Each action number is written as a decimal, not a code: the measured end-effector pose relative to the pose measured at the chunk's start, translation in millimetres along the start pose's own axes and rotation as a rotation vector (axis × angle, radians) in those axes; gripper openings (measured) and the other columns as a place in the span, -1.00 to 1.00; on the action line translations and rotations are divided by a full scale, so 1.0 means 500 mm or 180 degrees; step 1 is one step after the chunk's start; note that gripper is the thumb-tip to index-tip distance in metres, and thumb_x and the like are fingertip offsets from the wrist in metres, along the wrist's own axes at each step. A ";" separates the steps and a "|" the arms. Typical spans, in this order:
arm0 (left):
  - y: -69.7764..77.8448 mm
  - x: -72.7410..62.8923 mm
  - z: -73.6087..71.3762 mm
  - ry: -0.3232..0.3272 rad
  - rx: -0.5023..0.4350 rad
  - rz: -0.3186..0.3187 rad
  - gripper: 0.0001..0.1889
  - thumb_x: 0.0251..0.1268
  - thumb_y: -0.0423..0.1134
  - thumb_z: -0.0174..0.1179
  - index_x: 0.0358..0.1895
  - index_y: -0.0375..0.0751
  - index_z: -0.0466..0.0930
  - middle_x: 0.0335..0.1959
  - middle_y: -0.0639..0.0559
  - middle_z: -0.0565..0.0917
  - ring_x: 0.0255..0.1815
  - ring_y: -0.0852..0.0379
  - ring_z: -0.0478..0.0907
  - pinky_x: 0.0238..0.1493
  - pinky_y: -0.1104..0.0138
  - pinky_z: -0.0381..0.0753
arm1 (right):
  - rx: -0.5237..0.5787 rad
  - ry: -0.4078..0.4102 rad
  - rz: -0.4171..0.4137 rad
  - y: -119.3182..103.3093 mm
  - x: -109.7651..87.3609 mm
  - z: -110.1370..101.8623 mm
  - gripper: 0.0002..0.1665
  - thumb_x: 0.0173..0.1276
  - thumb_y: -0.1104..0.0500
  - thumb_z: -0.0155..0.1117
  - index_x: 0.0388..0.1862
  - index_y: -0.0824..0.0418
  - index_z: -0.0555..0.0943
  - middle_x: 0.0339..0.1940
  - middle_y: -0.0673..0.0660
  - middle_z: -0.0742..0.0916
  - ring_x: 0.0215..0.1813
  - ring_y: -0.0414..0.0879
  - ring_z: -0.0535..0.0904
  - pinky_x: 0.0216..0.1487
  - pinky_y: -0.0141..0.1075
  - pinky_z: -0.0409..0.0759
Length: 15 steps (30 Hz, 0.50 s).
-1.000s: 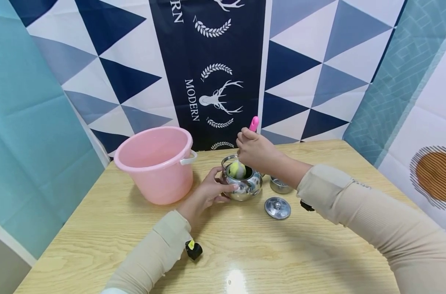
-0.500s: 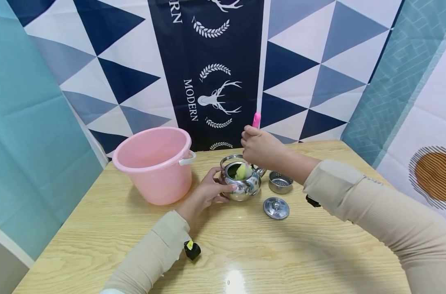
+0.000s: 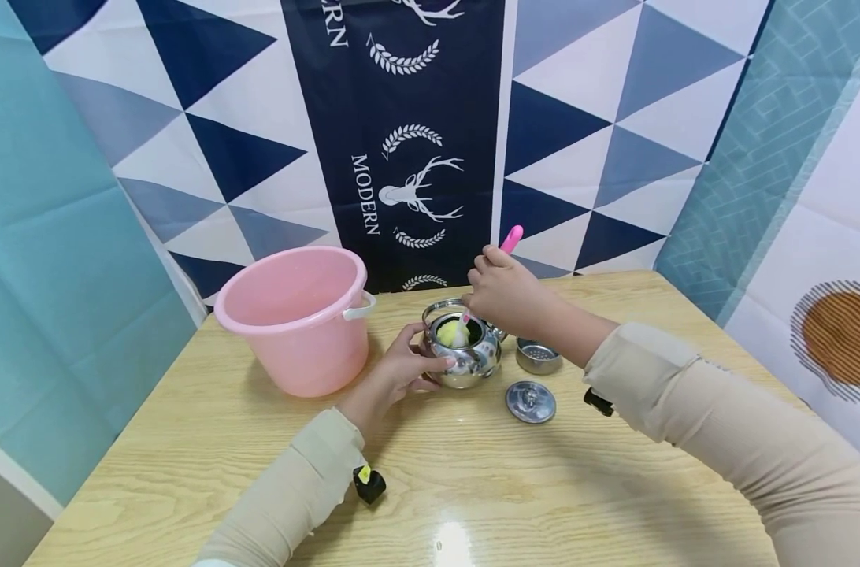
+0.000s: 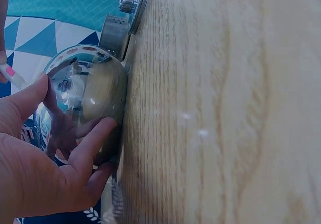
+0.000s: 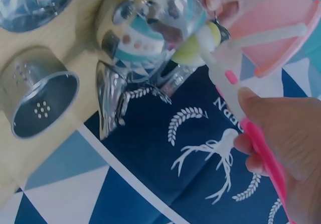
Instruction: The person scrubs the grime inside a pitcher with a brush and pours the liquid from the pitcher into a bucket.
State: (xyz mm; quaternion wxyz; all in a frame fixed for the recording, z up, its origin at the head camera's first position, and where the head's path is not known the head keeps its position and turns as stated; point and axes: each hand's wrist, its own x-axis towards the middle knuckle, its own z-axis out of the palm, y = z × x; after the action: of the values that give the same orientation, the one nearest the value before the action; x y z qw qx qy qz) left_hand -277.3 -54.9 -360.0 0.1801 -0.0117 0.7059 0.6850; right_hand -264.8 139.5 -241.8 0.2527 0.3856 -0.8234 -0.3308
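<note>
A round, polished metal teapot stands lidless on the table in the head view, its mouth facing up. My left hand holds it from the left, thumb near the rim and fingers spread along the shiny side. With my right hand I grip a cleaning brush by its pink handle. The yellow-and-white sponge head sits in the teapot's mouth. In the right wrist view, the brush's pink-and-white handle slants toward the opening, beside the spout.
A perforated metal strainer stands right of the teapot. The round lid lies on the table in front of it. At the left stands a large pink bucket with a white handle. A patterned wall cloth hangs behind.
The brush's handle end has swung to the right and leans more, while its sponge head shifts left inside the teapot mouth. The left hand keeps its hold on the teapot.
</note>
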 end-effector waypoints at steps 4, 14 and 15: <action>0.000 0.000 -0.003 0.0002 -0.0026 0.0009 -0.15 0.07 -0.44 0.44 0.41 0.05 0.20 0.13 -0.27 0.32 -0.06 -0.12 0.55 -0.19 0.06 0.74 | -0.0083 0.0209 0.0103 -0.013 0.006 0.011 -0.86 0.22 0.25 0.42 -0.25 0.05 0.75 -0.31 0.13 0.70 -0.10 0.11 0.50 0.20 -0.03 0.26; -0.005 0.002 -0.002 0.0001 -0.0006 0.0068 -0.16 0.05 -0.42 0.46 0.40 0.04 0.22 0.14 -0.27 0.32 -0.06 -0.12 0.55 -0.24 0.08 0.75 | -0.0696 0.0286 0.0079 -0.017 0.007 0.025 -0.84 0.26 0.05 0.35 -0.35 0.11 0.73 -0.34 0.13 0.67 -0.16 0.08 0.42 0.18 -0.05 0.23; -0.006 0.002 -0.002 0.0000 -0.0009 0.0066 -0.15 0.05 -0.42 0.46 0.40 0.04 0.21 0.14 -0.27 0.32 -0.06 -0.13 0.55 -0.24 0.08 0.75 | -0.0715 0.0283 0.0053 -0.016 0.006 0.024 -0.84 0.25 0.05 0.35 -0.36 0.11 0.73 -0.35 0.13 0.67 -0.17 0.08 0.42 0.19 -0.05 0.22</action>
State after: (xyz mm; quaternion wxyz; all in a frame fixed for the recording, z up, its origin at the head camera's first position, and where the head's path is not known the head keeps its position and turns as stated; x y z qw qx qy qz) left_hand -277.7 -55.9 -362.8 0.1730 -0.0047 0.7050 0.6877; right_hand -271.0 137.5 -254.8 0.3334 0.3623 -0.7723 -0.4015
